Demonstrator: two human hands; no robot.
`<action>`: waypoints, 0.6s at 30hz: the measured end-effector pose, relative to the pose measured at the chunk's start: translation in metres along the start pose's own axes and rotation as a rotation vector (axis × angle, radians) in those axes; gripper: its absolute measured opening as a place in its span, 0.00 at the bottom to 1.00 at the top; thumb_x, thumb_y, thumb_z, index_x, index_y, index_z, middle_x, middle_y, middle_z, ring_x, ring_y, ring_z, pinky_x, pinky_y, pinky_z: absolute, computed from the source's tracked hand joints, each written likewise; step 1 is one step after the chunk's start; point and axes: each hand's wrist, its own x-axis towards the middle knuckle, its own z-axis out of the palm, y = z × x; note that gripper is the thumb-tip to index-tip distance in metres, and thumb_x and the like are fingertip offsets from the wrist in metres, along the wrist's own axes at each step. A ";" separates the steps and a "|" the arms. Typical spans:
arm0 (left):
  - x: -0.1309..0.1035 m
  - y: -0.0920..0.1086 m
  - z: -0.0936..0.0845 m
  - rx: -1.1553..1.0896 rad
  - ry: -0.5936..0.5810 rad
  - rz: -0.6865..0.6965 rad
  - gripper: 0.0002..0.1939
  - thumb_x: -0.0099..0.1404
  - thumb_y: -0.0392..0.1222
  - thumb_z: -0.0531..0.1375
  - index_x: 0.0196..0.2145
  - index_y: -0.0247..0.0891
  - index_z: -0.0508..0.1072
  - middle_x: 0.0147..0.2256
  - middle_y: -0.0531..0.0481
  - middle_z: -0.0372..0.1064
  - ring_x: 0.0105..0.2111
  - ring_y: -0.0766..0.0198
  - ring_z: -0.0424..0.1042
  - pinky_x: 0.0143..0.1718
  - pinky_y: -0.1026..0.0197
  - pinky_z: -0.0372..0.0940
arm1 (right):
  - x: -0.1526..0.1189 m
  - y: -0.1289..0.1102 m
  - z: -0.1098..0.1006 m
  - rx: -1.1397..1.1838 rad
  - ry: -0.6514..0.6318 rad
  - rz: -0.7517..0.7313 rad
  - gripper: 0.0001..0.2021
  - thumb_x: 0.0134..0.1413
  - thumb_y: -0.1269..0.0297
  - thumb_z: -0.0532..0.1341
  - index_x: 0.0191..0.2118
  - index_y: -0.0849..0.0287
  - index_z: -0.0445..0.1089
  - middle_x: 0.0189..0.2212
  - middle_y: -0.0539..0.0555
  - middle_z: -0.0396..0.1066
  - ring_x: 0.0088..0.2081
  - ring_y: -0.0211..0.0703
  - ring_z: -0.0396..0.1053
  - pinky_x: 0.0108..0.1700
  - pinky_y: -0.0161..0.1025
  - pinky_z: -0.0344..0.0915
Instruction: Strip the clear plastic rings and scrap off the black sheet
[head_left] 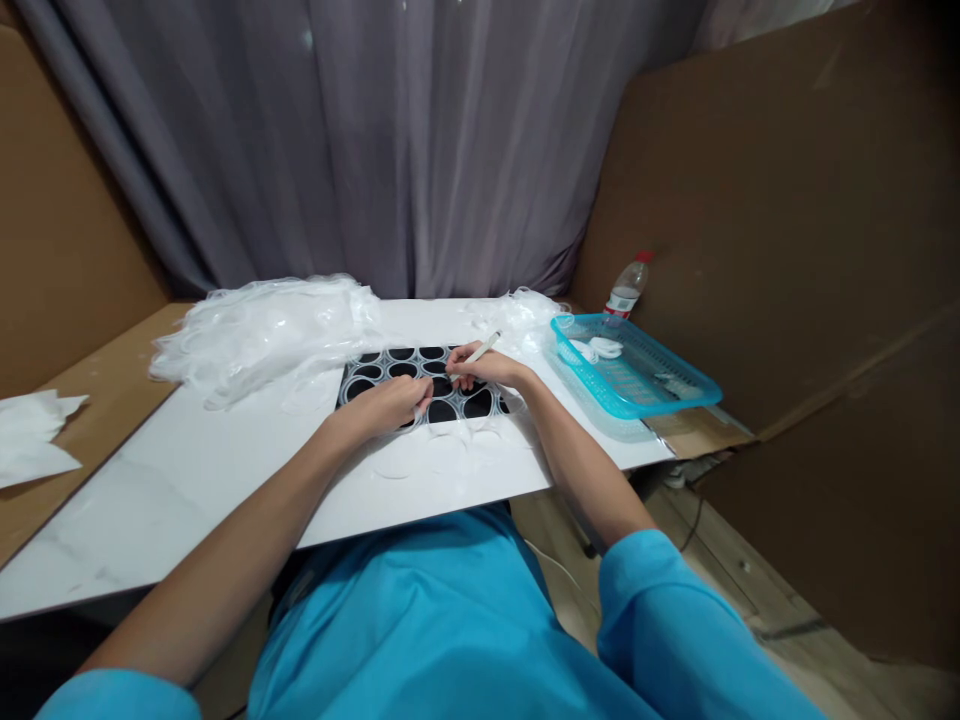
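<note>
My right hand point(469, 368) is closed round a white pen-like tool point(484, 347), whose dark end tilts up and to the right. Its lower end, hidden by my fingers, is over a black sheet point(442, 410) printed with pale ring outlines. My left hand point(405, 398) rests on the same sheet, its fingers curled together; whatever they pinch is too small to make out. Thin clear plastic pieces point(457, 436) lie along the sheet's near edge, below both hands.
A big heap of clear plastic pieces point(277, 325) is at the back left, with a smaller pile point(525, 308) at the back right. A blue basket point(637, 408) holding white bits stands right, near a bottle point(625, 290). White paper point(34, 435) lies far left; cardboard walls point(787, 220) flank the table.
</note>
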 end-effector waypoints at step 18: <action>-0.004 0.008 -0.007 -0.051 -0.016 -0.024 0.05 0.75 0.39 0.55 0.41 0.43 0.70 0.30 0.48 0.69 0.27 0.59 0.63 0.33 0.56 0.51 | 0.001 0.002 0.001 0.026 0.011 0.013 0.17 0.60 0.52 0.76 0.40 0.60 0.76 0.28 0.53 0.81 0.27 0.38 0.76 0.30 0.31 0.74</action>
